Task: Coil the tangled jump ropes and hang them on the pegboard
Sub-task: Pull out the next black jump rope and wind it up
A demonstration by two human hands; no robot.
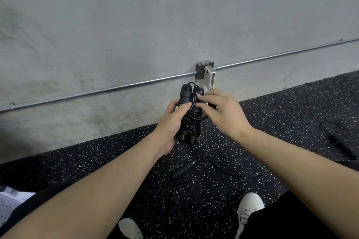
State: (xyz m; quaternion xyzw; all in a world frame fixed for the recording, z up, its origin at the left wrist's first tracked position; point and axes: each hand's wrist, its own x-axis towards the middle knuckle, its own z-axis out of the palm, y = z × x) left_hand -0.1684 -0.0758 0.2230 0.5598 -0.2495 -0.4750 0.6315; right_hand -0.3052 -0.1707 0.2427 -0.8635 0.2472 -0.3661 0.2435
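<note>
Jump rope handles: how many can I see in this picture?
4. Two are bundled in the left hand, wrapped with cord; one lies on the floor below; one at right. More may be hidden.

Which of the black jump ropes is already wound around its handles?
The black jump rope in the hands, gripped by the left hand; the floor ropes lie loose.

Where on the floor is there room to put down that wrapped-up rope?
Bare floor lies left, between the wall and the left arm. It is crowded below the hands, left and right, holding the wrapped rope: a loose handle lies there. Another rope lies at right.
</note>
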